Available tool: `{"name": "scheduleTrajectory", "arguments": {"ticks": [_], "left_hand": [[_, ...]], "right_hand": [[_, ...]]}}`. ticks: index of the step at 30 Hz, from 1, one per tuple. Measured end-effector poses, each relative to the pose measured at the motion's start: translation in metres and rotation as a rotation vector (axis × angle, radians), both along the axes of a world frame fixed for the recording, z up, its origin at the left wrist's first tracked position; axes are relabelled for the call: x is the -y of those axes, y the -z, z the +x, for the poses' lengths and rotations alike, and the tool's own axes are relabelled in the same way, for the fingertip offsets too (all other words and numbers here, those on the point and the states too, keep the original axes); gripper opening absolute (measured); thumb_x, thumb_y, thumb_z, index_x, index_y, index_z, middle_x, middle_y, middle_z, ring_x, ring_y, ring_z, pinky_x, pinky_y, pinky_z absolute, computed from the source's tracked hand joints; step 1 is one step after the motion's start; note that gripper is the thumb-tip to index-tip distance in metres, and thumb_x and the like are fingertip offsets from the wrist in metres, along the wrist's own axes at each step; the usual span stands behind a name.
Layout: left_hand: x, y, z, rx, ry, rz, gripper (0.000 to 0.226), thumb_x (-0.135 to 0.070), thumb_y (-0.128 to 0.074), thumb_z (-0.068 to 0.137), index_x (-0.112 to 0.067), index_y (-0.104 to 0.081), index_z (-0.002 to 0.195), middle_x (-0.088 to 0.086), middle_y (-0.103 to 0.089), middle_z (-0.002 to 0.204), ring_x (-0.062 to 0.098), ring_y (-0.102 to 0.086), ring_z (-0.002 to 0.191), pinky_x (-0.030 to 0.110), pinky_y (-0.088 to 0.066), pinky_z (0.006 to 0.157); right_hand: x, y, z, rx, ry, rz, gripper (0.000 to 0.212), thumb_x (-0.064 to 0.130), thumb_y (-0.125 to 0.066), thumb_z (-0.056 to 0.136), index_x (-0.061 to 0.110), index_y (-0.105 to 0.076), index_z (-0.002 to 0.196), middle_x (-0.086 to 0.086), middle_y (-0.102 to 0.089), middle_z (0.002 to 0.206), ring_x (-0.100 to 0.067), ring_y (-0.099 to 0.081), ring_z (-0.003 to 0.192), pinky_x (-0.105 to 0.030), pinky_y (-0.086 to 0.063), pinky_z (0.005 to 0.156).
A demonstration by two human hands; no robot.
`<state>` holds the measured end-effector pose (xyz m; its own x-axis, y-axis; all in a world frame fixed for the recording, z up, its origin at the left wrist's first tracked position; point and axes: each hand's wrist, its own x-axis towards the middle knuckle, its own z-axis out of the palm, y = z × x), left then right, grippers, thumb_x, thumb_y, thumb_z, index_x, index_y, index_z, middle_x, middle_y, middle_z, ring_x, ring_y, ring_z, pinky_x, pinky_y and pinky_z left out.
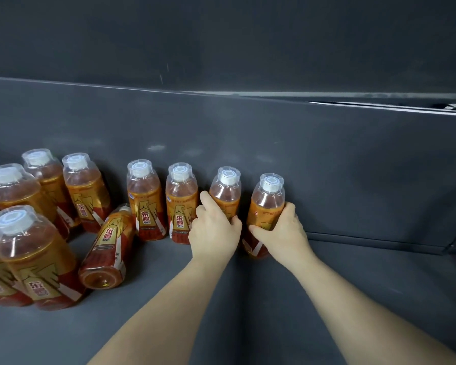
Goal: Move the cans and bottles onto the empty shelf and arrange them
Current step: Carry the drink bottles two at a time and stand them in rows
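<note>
Several orange drink bottles with clear cap covers stand on a dark grey shelf (353, 285). Along the back wall stands a row of them. My right hand (282, 230) grips the rightmost bottle (267, 204) around its lower body. My left hand (213, 230) holds the bottle beside it (225, 192), thumb raised along its left side. Two more upright bottles (181, 201) (145, 198) continue the row leftward. One bottle (107, 248) lies tipped over, base toward me, leaning by the row.
A cluster of upright bottles (34, 256) fills the left part of the shelf, some cut off by the frame edge. The grey back wall (327, 154) rises right behind the row. A dark lip (379, 242) runs along the shelf's right rear.
</note>
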<state>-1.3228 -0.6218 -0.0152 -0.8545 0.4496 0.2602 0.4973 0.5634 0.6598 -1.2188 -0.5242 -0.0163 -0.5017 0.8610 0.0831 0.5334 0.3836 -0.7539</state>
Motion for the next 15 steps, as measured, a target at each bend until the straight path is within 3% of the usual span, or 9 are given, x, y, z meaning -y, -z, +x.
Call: {"name": "scheduleTrajectory", "arguments": {"ticks": [6,12,15], "left_hand": [[-0.0013,0.0018,-0.0021,0.036,0.003,-0.003,0.090,-0.044,-0.072,0.087,-0.013,-0.015,0.150,0.014,-0.048,0.133,0.037,-0.062,0.111,0.042,-0.054,0.083],[-0.0024,0.0038,-0.0074,0.026,0.001,-0.011,0.087,-0.045,-0.074,0.086,-0.013,-0.020,0.148,0.013,-0.047,0.133,0.035,-0.063,0.109,0.039,-0.054,0.081],[-0.0024,0.0047,-0.0088,-0.008,0.002,-0.018,0.075,-0.047,-0.074,0.085,-0.013,-0.031,0.136,0.011,-0.050,0.125,0.032,-0.065,0.103,0.035,-0.053,0.076]], "right_hand": [[-0.0025,0.0027,0.0041,0.036,0.013,0.006,0.068,0.046,-0.079,0.077,0.028,-0.028,0.117,0.002,-0.054,0.114,-0.019,-0.057,0.098,-0.038,-0.056,0.081],[-0.0001,0.0055,0.0012,-0.001,0.023,0.000,0.073,0.045,-0.078,0.076,0.023,-0.031,0.128,0.001,-0.056,0.120,-0.020,-0.058,0.100,-0.037,-0.054,0.081],[0.0010,0.0068,0.0002,-0.028,0.024,-0.015,0.078,0.049,-0.079,0.074,0.025,-0.032,0.131,0.003,-0.053,0.122,-0.019,-0.056,0.104,-0.036,-0.053,0.083]]}}
